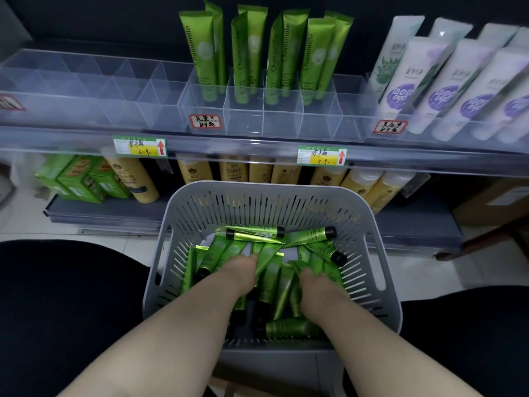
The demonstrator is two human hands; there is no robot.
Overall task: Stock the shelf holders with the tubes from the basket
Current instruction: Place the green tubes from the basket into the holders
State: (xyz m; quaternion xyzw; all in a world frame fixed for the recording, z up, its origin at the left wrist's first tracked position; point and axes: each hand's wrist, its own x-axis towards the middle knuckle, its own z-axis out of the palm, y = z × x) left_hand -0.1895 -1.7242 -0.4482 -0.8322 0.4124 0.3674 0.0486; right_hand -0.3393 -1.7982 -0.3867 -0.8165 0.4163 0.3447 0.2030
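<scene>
Here both hands in basket (369, 224) among green tubes (254, 234). Left hand (240, 275) and right hand (316, 285) buried in pile, fingers hidden; grip cannot be told. Tubes beyond hands lie crosswise, black caps right. Above, shelved tubes (200, 50) read "Chamomile", upright in holders (243, 110), caps down.

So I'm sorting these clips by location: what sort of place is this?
Most likely a shop aisle for toiletries. Price tags are clipped along the shelf edge, clear shelf holders display upright green tubes, and bottles line the shelf below. Both hands reach into a basket of the same tubes.
</scene>
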